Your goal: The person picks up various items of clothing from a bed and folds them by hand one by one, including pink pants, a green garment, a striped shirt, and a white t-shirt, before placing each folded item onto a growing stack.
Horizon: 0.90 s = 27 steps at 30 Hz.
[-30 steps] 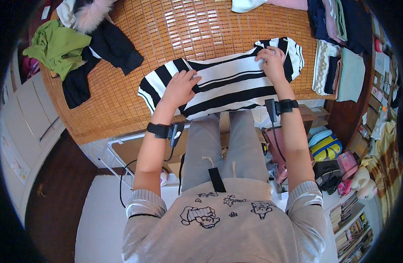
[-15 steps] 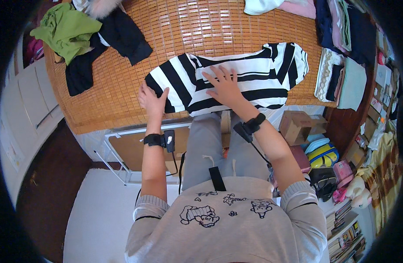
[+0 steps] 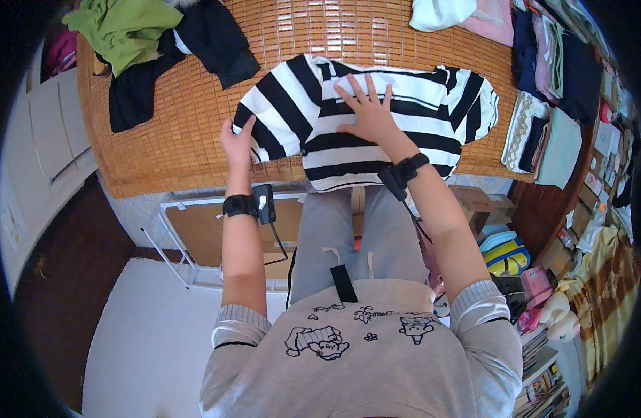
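While the striped shirt (image 3: 355, 157) is laid out on the mat (image 3: 334, 31), the sleeve at left is pinched near its cuff by the left hand (image 3: 237, 143). The shirt's body is touched by the right hand (image 3: 371, 118), its fingers spread wide. Folded clothes (image 3: 560, 148) are stacked at right.

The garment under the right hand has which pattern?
The garment has black and white stripes; best view: head.

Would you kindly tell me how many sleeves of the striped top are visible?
2: the left sleeve, its end at the left hand, and the right sleeve, at the opposite side of the striped top.
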Motion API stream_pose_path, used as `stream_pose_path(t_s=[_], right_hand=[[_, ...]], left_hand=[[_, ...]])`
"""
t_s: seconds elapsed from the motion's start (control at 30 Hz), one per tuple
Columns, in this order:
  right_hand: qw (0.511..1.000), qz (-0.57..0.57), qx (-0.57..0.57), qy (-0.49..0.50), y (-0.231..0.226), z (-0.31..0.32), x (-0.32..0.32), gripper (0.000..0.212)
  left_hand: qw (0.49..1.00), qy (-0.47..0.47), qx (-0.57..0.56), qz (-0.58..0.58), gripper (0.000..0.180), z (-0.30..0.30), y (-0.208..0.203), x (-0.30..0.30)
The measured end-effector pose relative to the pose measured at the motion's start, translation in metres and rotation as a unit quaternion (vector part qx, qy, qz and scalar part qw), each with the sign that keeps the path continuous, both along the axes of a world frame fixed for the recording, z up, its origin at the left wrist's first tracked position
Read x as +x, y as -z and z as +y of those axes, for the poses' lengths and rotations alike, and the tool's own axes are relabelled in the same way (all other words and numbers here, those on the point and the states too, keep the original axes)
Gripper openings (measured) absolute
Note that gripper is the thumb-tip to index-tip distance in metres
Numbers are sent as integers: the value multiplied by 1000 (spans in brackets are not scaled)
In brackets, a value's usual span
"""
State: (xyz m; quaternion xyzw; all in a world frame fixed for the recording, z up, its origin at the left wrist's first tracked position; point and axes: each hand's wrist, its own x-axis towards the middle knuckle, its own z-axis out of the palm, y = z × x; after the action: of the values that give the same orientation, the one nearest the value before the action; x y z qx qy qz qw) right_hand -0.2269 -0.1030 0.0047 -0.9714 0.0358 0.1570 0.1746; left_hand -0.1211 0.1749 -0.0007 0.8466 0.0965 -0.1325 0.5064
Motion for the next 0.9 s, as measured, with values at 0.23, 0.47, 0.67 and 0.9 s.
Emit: stream_pose_path(t_s=[0.23, 0.47, 0.67, 0.9], right_hand=[[1000, -2, -22, 10, -1, -8, 39, 84], [900, -90, 370, 214, -3, -18, 41, 49], [807, 54, 473, 350, -44, -12, 32, 57], [882, -5, 376, 284, 12, -21, 19, 32]], left_hand=[[991, 78, -90, -67, 19, -28, -44, 18], [832, 502, 68, -229, 28, -80, -101, -30], [808, 531, 173, -187, 47, -121, -69, -95], [892, 442, 66, -75, 56, -114, -48, -97]])
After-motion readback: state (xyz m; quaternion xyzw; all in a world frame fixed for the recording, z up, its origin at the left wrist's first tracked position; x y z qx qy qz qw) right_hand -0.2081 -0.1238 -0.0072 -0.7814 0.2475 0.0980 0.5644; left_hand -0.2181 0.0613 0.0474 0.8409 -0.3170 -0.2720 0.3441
